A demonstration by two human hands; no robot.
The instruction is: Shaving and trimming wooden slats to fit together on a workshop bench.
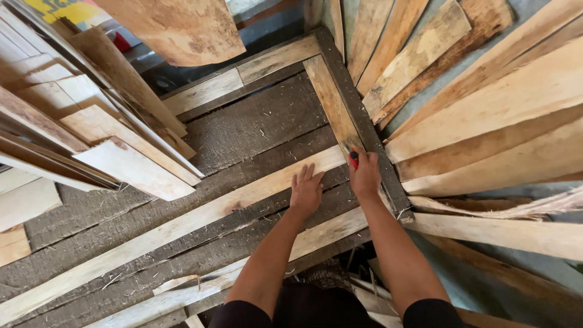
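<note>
1. While the left hand (305, 191) lies flat, fingers spread wide, it presses on a pale plank (182, 228) running diagonally across the dark slatted platform (255, 121).
2. The right hand (365, 176) is closed round a red marker (353, 158), tip at the plank's far end where it meets another board (331, 100).
3. Loads of offcuts (498, 103) are stacked on both sides.

A long pale plank (182, 228) lies flat, running from seven o'clock toward one o'clock; a red marker (353, 158) stands at its upper end.
</note>
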